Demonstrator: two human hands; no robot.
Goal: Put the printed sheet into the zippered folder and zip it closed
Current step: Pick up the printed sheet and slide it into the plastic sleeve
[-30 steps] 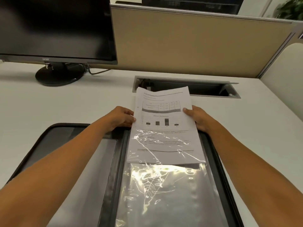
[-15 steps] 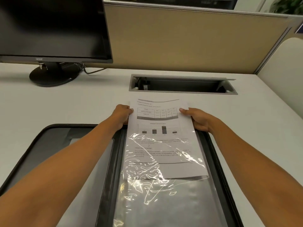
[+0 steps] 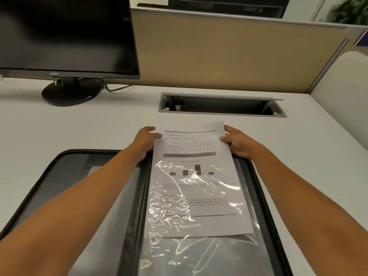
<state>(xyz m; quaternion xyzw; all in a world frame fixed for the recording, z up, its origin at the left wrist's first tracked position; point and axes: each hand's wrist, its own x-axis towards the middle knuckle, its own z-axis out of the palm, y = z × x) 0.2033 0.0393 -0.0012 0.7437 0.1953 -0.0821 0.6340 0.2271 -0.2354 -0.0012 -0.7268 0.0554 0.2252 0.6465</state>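
My left hand (image 3: 146,141) and right hand (image 3: 237,142) pinch the sheet (image 3: 191,148) at its top corners. Its lower part lies inside the clear sleeve (image 3: 199,253) of the open folder (image 3: 65,172) on the desk (image 3: 99,126). Glare blurs the print.

I see a white sheet (image 3: 191,148) printed in black: lines of text, a ruled grid with a dark grey band under it, and a small chart of four dark bars. The folder (image 3: 89,151) is black at its rim, with grey lining inside. Its clear sleeve (image 3: 199,253) shows bright white streaks of glare. The tabletop (image 3: 99,126) is off-white. The monitor (image 3: 65,32) is black, the partition (image 3: 229,56) tan with a silver top edge, the cable slot (image 3: 219,114) grey, the plant (image 3: 350,12) green.
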